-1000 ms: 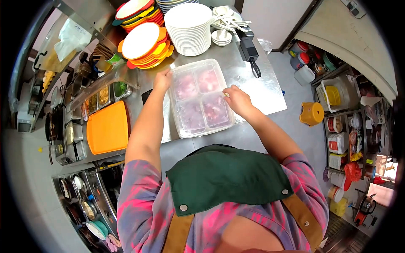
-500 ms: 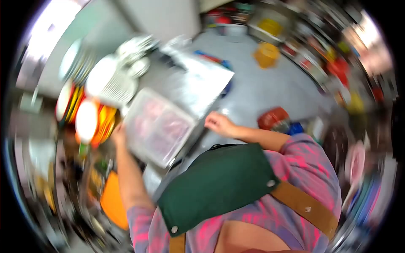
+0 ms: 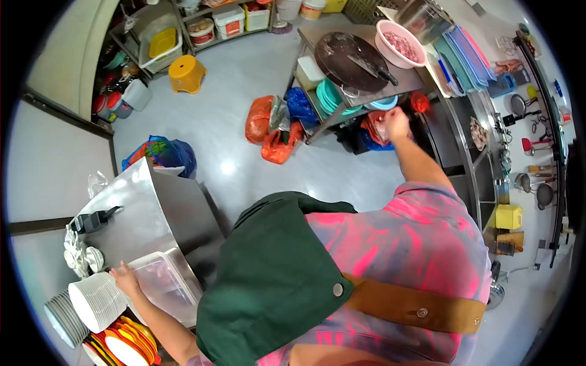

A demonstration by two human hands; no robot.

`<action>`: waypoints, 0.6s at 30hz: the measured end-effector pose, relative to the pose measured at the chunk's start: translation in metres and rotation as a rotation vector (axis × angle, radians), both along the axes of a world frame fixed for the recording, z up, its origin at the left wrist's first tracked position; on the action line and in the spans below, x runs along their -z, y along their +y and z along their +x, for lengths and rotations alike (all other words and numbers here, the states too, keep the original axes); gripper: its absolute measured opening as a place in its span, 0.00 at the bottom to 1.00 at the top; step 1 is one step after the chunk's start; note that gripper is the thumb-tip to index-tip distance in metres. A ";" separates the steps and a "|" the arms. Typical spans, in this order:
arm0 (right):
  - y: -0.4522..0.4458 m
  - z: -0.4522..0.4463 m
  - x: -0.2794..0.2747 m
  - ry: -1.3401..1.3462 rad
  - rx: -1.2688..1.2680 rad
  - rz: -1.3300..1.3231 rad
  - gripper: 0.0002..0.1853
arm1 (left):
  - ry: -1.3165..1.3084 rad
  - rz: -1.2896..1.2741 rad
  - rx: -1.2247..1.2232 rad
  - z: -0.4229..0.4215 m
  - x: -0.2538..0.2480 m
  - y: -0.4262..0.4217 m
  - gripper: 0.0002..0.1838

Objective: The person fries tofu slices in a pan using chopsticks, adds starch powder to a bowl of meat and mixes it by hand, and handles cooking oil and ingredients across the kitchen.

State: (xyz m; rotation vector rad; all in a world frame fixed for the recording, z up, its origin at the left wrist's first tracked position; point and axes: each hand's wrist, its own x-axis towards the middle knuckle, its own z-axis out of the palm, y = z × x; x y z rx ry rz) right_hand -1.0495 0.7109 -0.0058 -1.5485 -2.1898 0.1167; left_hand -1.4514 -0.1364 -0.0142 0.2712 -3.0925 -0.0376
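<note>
My left hand (image 3: 126,281) is at the left side of a clear lidded plastic container (image 3: 162,280), its fingers apart and seemingly touching the edge. The container sits on a stainless steel counter (image 3: 131,207); its contents are hard to make out now. Stretched out to the right, my right hand (image 3: 397,124) has its fingers curled, with no object visible in them. Behind it, lower down, is a red plastic bag (image 3: 374,129); I see no clear grip on it. White bowls (image 3: 97,302) stand stacked close to my left hand.
A worktable (image 3: 421,82) carries a round dark chopping board (image 3: 342,60), a cleaver (image 3: 366,67) and a pink basin of meat (image 3: 400,46). Orange bags (image 3: 259,119) and a yellow stool (image 3: 187,74) are on the floor. Colourful plates (image 3: 131,341) stand at the lower left.
My view has swung to the right, bringing the worktable and chopping board into sight. My right hand has moved away from the container and out to the right. My left hand remains beside the container.
</note>
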 end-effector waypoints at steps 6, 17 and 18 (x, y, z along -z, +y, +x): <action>0.084 0.041 0.005 -0.009 0.276 -0.098 0.13 | 0.025 0.576 0.136 0.015 0.004 -0.044 0.33; -0.304 -0.284 0.045 0.090 -1.393 -1.013 0.10 | 0.596 1.081 -0.655 0.312 0.027 0.074 0.23; -0.357 -0.303 0.028 0.050 -1.542 -1.144 0.12 | 0.449 1.325 -0.741 0.311 -0.004 0.100 0.24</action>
